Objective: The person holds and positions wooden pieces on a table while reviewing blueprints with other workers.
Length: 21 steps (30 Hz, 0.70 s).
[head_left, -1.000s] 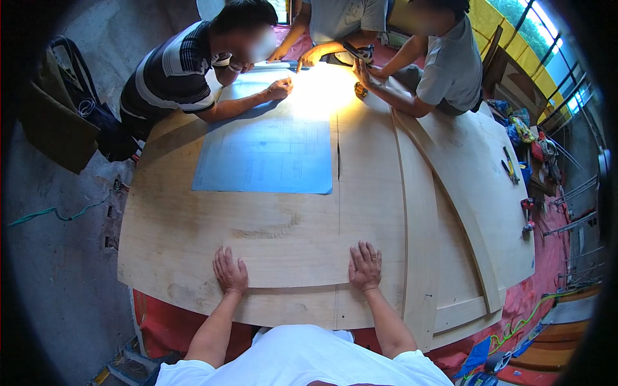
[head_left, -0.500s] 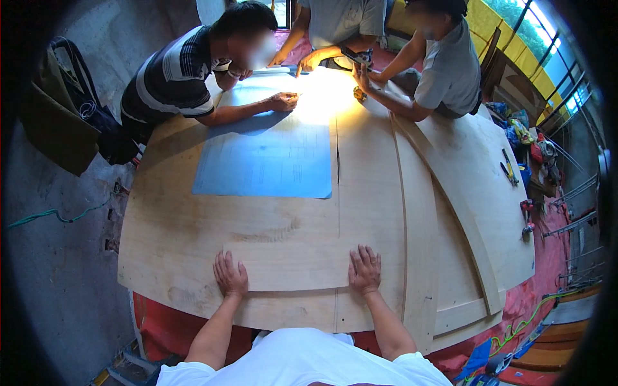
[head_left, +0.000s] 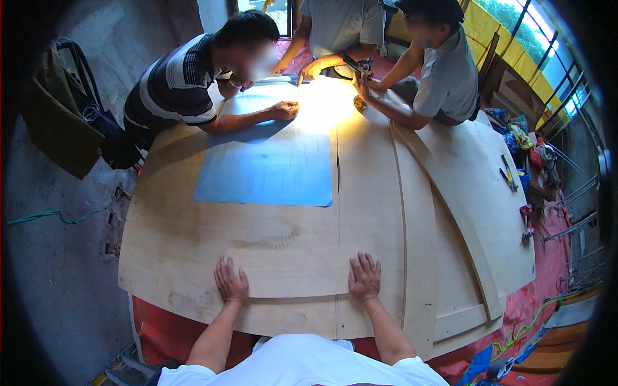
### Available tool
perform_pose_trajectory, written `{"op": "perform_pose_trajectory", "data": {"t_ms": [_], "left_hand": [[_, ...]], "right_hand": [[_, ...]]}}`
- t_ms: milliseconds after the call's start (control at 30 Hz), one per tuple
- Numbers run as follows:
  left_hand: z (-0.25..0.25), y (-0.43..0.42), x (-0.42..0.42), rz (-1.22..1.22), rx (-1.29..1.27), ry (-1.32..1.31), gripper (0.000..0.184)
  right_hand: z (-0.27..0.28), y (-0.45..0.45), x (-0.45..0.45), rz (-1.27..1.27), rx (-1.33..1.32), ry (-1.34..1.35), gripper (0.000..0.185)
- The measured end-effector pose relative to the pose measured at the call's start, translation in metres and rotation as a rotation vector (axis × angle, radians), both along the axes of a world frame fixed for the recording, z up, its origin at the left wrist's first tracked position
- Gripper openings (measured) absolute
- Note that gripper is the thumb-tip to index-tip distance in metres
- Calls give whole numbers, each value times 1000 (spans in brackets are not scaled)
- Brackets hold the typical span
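Both of my palms rest on a wooden board along the near side of a large plywood surface (head_left: 174, 238). My left hand (head_left: 231, 282) lies flat with its fingers stretched forward, holding nothing. To its right, my right hand (head_left: 365, 276) is also flat, fingers slightly apart. Beyond them lies a large bluish sheet with faint printed lines (head_left: 264, 170). Two long wooden strips, one straight (head_left: 420, 257) and one slanting (head_left: 457, 219), run along the plywood to the right of my right hand.
Three people lean over the far side; one holds a lamp-like device (head_left: 355, 64) beside a bright glare. A yellow-handled tool (head_left: 508, 174) and a red power tool (head_left: 527, 220) lie at the right edge. A bag (head_left: 64, 116) hangs on the left wall.
The view has tilted up slightly, so the tabletop appears lower. My hands stay in place on the board. The person at right has turned their head a little.
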<state>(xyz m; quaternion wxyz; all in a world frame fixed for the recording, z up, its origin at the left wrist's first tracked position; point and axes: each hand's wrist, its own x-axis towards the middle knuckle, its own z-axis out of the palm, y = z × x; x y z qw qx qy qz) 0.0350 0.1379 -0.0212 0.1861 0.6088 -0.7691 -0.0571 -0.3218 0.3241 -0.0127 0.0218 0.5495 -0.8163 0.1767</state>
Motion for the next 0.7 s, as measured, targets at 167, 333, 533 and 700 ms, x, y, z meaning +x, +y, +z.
{"op": "perform_pose_trajectory", "data": {"t_ms": [167, 333, 533, 700], "left_hand": [[2, 1, -1, 1, 10, -3, 51], [-1, 1, 0, 8, 15, -11, 52], [-3, 0, 1, 10, 20, -21, 53], [-3, 0, 1, 10, 22, -26, 53]], "right_hand": [[-3, 1, 0, 0, -1, -14, 51], [-3, 1, -1, 1, 3, 6, 47], [-2, 0, 0, 1, 7, -8, 50], [-4, 1, -1, 2, 4, 3, 50]]}}
